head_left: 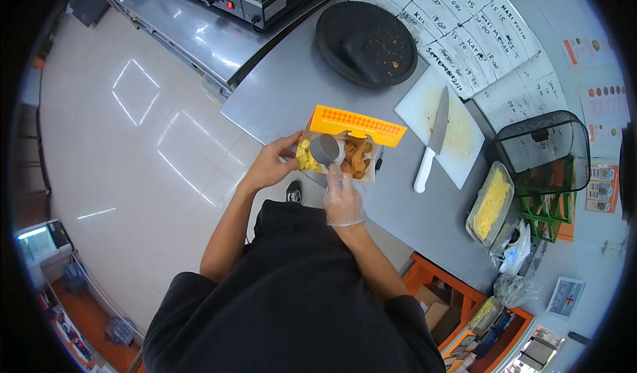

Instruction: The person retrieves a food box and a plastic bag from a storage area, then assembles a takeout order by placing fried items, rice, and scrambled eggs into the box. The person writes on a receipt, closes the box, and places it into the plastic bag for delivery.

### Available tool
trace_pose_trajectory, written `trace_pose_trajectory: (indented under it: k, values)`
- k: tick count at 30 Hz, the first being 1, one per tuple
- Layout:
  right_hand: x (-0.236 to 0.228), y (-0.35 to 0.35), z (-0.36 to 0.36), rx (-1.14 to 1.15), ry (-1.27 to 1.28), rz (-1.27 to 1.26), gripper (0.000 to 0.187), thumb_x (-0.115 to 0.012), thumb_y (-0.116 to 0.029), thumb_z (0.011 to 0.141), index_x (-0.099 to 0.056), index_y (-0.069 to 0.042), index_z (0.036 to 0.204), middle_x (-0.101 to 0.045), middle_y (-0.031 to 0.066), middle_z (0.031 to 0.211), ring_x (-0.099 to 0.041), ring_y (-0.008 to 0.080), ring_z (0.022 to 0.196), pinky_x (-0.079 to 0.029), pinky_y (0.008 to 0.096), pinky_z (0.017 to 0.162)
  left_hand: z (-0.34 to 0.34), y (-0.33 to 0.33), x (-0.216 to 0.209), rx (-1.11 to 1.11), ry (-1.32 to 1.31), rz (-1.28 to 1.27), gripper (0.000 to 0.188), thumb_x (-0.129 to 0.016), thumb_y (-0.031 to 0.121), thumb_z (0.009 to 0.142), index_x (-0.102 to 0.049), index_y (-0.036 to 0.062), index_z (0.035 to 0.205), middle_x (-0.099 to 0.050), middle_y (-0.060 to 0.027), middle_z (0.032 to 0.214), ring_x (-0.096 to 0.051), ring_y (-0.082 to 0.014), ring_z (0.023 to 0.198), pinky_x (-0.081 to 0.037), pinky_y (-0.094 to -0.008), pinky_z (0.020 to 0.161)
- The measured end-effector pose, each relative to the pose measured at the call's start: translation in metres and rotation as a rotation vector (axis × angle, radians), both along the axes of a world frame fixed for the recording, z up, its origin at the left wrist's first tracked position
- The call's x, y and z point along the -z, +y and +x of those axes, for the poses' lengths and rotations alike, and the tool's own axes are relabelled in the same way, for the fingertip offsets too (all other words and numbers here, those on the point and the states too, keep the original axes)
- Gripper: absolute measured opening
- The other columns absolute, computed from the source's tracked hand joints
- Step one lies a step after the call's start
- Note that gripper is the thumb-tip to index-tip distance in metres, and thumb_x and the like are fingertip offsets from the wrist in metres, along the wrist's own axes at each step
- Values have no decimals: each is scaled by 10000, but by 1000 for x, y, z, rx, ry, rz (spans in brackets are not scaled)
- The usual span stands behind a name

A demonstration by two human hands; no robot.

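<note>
The floor point(99, 154) is pale, glossy tile, and light shows in it as bright bent outlines (one nearly a diamond). A grey metal table point(265, 101) fills the middle, with a steel counter point(179, 31) beside it at upper left. Along the right runs a pale wall point(577, 250), bearing a gridded, handwritten board point(464, 35) and posters point(604, 104). Orange shelving point(434, 275) stands below the table at lower right.

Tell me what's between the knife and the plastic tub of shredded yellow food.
In the head view, part of the white cutting board lies between the knife and the tub, followed by a strip of grey countertop.
</note>
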State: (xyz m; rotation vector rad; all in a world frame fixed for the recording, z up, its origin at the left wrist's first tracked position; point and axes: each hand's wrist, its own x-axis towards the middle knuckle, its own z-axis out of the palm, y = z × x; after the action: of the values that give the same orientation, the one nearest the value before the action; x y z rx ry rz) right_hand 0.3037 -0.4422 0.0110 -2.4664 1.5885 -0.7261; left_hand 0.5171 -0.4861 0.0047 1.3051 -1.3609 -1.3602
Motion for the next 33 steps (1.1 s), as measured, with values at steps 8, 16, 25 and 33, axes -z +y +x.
trace_pose_trajectory:
  k: [8,16,25,33]
  values:
    - [-11,3,0,47,-403,-28,441,-574,9,883,-549,-27,1322,-624,171,1030,-674,323,703,-542,380,621,-20,20,-17,-185,-323,-286,306,-642,39,817,-648,2,1121,-630,-155,1223,-681,-286,968,-582,-372,749]
    - [-23,37,-87,515,-1613,368,280,-535,-116,998,-522,-41,1267,-423,-31,665,-387,59,545,-325,229,472,-28,34,-8,-241,-680,-419,233,-662,23,853,-687,22,1085,-659,-147,1195,-637,-297,1102,-551,-370,848]
    - [-69,75,-394,1348,4,9,214,-518,-139,945,-644,-42,1089,-672,199,912,-663,373,832,-512,449,720,-84,10,-103,-497,-487,-846,200,-480,20,983,-643,-77,1045,-673,-157,1044,-622,-226,909,-496,-309,776]
    - [-83,58,-470,649,99,383,162,-519,-151,882,-641,-67,946,-688,225,888,-679,401,823,-530,493,741,-328,-81,-250,-214,-270,-1191,189,-526,40,977,-671,-66,1036,-689,-129,1047,-629,-169,920,-499,-274,785]
